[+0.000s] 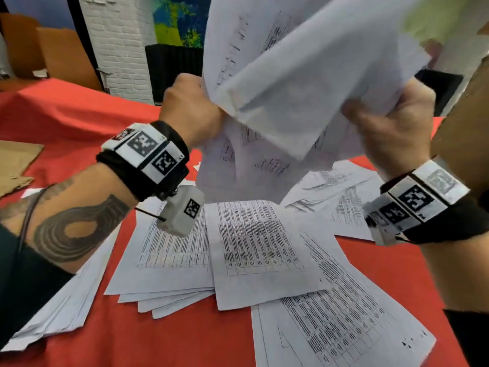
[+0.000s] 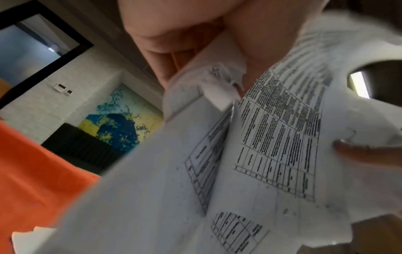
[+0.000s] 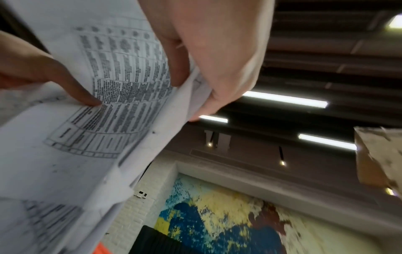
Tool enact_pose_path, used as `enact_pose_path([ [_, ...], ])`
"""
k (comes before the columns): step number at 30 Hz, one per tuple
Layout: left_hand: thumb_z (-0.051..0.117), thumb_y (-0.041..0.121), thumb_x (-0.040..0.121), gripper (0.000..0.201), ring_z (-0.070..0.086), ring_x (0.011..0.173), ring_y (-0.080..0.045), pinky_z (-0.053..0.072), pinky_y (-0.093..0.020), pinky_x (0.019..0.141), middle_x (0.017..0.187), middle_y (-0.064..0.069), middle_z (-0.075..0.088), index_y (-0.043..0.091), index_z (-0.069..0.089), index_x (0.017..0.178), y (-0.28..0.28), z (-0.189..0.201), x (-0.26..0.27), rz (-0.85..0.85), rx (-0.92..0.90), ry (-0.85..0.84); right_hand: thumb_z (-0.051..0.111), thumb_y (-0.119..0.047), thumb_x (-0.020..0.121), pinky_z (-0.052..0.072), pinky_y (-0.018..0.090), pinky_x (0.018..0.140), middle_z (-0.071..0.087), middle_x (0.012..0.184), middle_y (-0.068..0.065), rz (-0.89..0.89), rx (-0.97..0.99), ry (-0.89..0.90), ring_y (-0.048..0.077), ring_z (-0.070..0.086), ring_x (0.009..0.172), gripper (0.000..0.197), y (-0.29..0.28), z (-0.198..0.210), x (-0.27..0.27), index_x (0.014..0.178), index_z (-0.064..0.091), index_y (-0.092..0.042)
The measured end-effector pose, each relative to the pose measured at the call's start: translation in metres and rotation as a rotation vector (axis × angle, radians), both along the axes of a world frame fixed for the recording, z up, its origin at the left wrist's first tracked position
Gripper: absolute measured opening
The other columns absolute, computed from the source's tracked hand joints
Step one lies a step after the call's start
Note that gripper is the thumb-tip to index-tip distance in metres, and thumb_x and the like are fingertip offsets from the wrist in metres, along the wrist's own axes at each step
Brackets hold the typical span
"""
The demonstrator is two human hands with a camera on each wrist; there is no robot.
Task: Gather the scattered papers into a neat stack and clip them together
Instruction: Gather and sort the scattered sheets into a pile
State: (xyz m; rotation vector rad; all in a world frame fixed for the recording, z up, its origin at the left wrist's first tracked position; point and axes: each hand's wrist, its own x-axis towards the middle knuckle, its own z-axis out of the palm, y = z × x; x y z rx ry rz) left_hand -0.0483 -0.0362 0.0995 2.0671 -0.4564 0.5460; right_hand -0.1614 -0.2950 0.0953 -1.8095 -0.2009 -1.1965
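Note:
A loose bundle of white printed sheets [image 1: 304, 83] is raised upright above the table, bent and uneven. My left hand [image 1: 193, 109] grips its left lower edge, fingers curled round the paper [image 2: 195, 82]. My right hand [image 1: 391, 123] grips the right lower edge, thumb and fingers pinching the sheets [image 3: 130, 96]. Below them, several more sheets with tables [image 1: 254, 250] lie fanned on the red tablecloth [image 1: 185, 340]. Another pile [image 1: 58, 308] sits at the front left under my left forearm. No clip shows in any view.
Brown cardboard [image 1: 16, 162] lies at the table's left edge, and more cardboard [image 1: 465, 133] stands at the right. A white brick wall [image 1: 121, 49], a dark radiator [image 1: 172, 70] and a blue-yellow painting [image 1: 180, 19] are behind the table.

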Motion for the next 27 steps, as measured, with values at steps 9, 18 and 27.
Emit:
enact_pose_path([
  [9, 0.077, -0.004, 0.085, 0.029, 0.071, 0.075, 0.008, 0.056, -0.015, 0.068, 0.089, 0.018, 0.075, 0.017, 0.069, 0.104, 0.003, -0.042, 0.000, -0.462, -0.261, 0.199, 0.076, -0.011, 0.069, 0.045, 0.041, 0.057, 0.061, 0.074, 0.000, -0.171, -0.091, 0.348, 0.011, 0.051, 0.066, 0.011, -0.003, -0.036, 0.015, 0.077, 0.069, -0.008],
  [18, 0.087, 0.008, 0.077, 0.035, 0.074, 0.084, -0.010, 0.059, -0.031, 0.083, 0.096, -0.003, 0.079, 0.000, 0.075, 0.109, 0.013, -0.039, 0.006, -0.403, -0.194, 0.213, 0.085, -0.011, 0.067, 0.062, 0.038, 0.078, 0.074, 0.105, 0.006, -0.079, 0.184, 0.347, 0.011, 0.069, 0.082, 0.046, 0.007, -0.033, 0.019, 0.105, 0.060, -0.020],
  [27, 0.082, 0.020, 0.084, 0.020, 0.073, 0.093, 0.002, 0.058, -0.022, 0.090, 0.092, 0.019, 0.078, 0.021, 0.075, 0.102, 0.016, -0.048, 0.003, -0.449, -0.393, 0.156, 0.085, -0.008, 0.075, 0.061, 0.029, 0.072, 0.073, 0.103, 0.010, 0.011, 0.174, 0.134, 0.012, 0.074, 0.083, 0.054, 0.026, -0.037, 0.017, 0.107, 0.046, -0.028],
])
